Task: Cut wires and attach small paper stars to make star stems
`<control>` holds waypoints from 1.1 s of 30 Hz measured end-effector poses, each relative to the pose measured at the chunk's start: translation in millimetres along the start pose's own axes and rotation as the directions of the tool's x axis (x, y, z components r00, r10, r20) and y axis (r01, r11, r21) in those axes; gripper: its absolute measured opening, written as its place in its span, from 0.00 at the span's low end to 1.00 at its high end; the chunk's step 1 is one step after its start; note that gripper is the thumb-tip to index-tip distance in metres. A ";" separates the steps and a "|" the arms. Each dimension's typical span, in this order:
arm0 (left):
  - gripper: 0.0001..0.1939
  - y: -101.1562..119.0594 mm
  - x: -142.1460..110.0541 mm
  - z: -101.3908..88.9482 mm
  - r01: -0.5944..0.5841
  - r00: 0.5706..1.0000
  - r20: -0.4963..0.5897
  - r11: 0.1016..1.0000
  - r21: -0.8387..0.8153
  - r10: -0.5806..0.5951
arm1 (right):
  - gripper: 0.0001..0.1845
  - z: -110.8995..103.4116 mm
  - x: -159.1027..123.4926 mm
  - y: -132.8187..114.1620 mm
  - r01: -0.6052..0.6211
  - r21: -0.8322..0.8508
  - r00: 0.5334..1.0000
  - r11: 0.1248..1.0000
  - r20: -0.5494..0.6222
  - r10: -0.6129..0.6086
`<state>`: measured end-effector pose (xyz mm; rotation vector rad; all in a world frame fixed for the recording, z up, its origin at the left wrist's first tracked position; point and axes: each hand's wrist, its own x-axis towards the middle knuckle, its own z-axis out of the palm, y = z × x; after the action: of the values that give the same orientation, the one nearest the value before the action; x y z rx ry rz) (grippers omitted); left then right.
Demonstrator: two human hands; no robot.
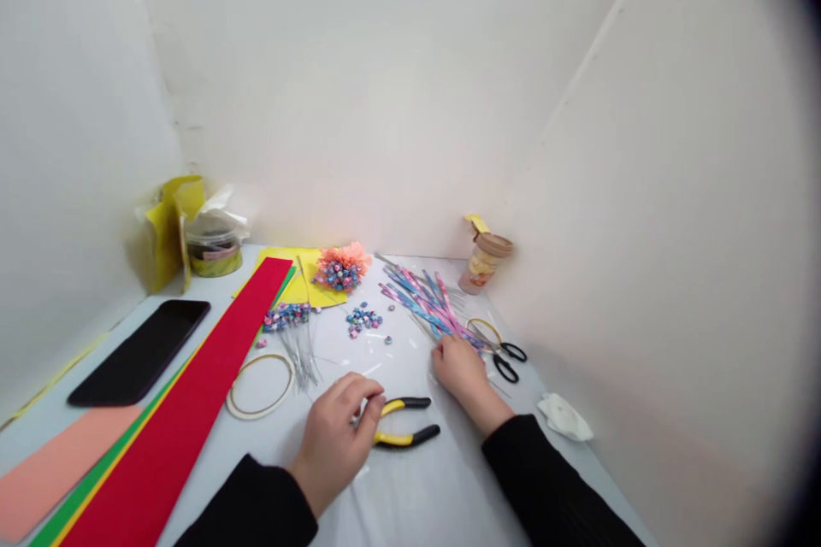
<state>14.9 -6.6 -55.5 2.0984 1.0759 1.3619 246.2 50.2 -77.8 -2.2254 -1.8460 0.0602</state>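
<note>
My left hand (339,432) is over the table with thumb and fingers curled together; whatever is between them, if anything, is too small to make out. Beside and partly under it lie pliers (408,439) with yellow and black handles spread, their jaws hidden. My right hand (463,372) reaches to a loose bundle of pink and blue patterned paper strips (427,299), its fingers closed at their near ends. Small folded paper stars (363,320) lie in a pile beyond my hands. More stars (286,316) are fixed on thin wires (301,359).
Black-handled scissors (506,367) and crumpled white tissue (564,416) lie at the right, a brown-lidded cup (486,262) behind. Leftward are a tape roll (261,386), long red paper (192,427), a phone (141,353) and a tub (214,255). A coral paper flower (343,265) rests on yellow paper (308,265). Walls enclose the table.
</note>
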 end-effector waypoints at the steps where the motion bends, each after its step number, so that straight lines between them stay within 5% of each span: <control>1: 0.07 2.1 5.2 -2.5 0.064 0.998 -0.021 0.998 0.022 -0.064 | 0.10 -0.1 -0.4 0.5 -0.005 -0.011 1.000 1.000 0.001 0.005; 3: 0.10 3.0 21.4 -7.6 0.241 0.971 -0.035 0.966 0.099 -0.238 | 0.11 0.3 -1.1 2.5 -0.014 -0.027 1.000 1.000 -0.001 0.014; 5: 0.12 -3.3 42.6 -12.5 0.371 0.910 0.090 0.894 0.252 -0.404 | 0.11 2.1 -1.1 4.2 -0.016 -0.035 1.000 0.999 0.000 0.016; 11: 0.08 -50.3 88.9 -15.7 0.327 0.870 0.190 0.820 0.471 -0.456 | 0.09 2.7 0.3 7.0 0.003 0.014 1.000 1.000 -0.021 -0.002; 16: 0.09 -66.9 91.6 2.2 0.233 0.861 0.257 0.790 0.567 -0.439 | 0.12 -9.3 2.4 19.5 -0.003 0.140 0.994 0.990 -0.106 0.018; 24: 0.17 -61.7 84.4 12.0 0.174 0.885 0.255 0.786 0.593 -0.388 | 0.11 -8.9 4.8 34.1 0.087 0.266 0.989 0.960 -0.142 -0.050; 33: 0.06 -52.6 88.9 45.4 0.044 0.884 0.421 0.932 0.359 -0.204 | 0.11 -10.0 -0.6 24.9 0.098 0.341 0.963 0.935 -0.271 -0.002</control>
<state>55.5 98.5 -60.3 2.3725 1.2764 0.5971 272.0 43.8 -73.6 -1.8409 -1.6020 0.0713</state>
